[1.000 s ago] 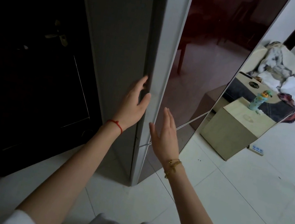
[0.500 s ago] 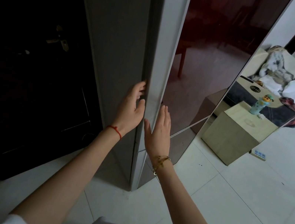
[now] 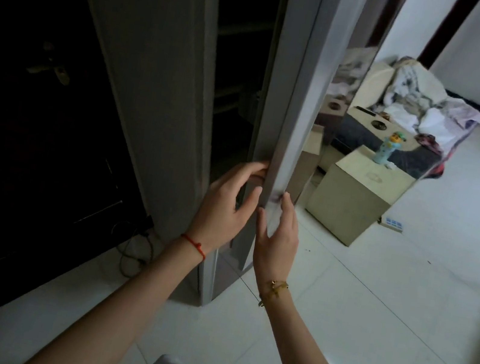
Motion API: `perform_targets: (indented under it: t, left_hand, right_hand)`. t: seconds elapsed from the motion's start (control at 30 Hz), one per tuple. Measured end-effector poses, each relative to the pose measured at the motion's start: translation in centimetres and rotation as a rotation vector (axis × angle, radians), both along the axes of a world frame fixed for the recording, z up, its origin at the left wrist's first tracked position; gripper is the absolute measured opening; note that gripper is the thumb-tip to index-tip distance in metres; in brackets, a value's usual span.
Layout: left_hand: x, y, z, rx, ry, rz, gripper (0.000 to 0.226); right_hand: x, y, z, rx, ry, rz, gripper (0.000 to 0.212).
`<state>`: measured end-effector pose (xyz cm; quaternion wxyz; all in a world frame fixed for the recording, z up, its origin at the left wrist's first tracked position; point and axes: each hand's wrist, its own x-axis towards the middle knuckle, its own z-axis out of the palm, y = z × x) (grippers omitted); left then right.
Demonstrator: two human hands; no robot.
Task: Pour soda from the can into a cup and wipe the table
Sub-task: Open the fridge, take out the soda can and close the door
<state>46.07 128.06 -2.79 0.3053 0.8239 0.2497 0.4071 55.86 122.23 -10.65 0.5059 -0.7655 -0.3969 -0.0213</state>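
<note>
Hands on fridge door edge. Left hand (image 3: 229,202) hooks curled fingers round the inner edge of the door (image 3: 290,120), thumb lying on the outer face; red string on that wrist. Right hand (image 3: 279,236) rests against the door's silver edge from the other side, fingers nearly straight and together, thumb tip touching the edge, holding nothing; gold bracelet (image 3: 274,289) on that wrist. Door stands ajar, a dark gap beside it showing shelves (image 3: 245,27) inside, contents too dark to tell. Fridge side panel (image 3: 155,72) grey, left of the gap. Can and cup not visible anywhere; cannot tell where they are. Dark door with a handle (image 3: 51,70) far left. Right of the fridge: small beige table (image 3: 356,198) on white tile floor (image 3: 371,299), a light blue bottle (image 3: 389,148) with a cartoon cap upright on it. Sofa (image 3: 378,125) behind, heaped with clothes (image 3: 421,97). Power strip (image 3: 394,223) on floor just beside the table.
</note>
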Motion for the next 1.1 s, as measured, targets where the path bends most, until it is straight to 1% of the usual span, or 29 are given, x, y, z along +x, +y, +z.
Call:
perform_targets:
  t: [0.2,0.3,0.47,0.6,0.73,0.87,0.97,1.1]
  left_hand:
    - [2.6,-2.5,-0.3,0.085,0.029,-0.093,0.038]
    - [3.9,-3.5,0.0,0.105,0.068,-0.163,0.039]
    - [5.8,-4.5,0.0,0.232,0.149,-0.236,0.046]
    - [7.1,-4.6,0.2,0.271,0.1,-0.188,0.045]
    - [7.9,-4.4,0.5,0.292,0.057,-0.145,0.054]
    - [9.4,-4.1,0.9,0.372,0.093,-0.115,0.065]
    - [11.1,-4.2,1.2,0.412,0.126,-0.096,0.068]
    - [13.8,-5.2,1.1,0.439,0.111,-0.094,0.071]
  right_hand:
    - [2.7,-4.1,0.1,0.006,-0.084,-0.062,0.057]
    - [4.0,-5.4,0.6,0.029,-0.093,-0.126,0.051]
    - [6.0,-7.3,0.4,0.034,-0.104,-0.197,0.044]
    - [7.5,-8.9,0.9,0.039,-0.103,-0.253,0.04]
    - [9.4,-10.5,1.3,0.037,-0.087,-0.294,0.038]
    - [11.6,-12.0,1.4,0.012,-0.077,-0.338,0.042]
    - [13.3,-13.0,1.6,0.003,-0.079,-0.36,0.042]
    - [16.2,-14.5,1.8,0.006,-0.076,-0.375,0.041]
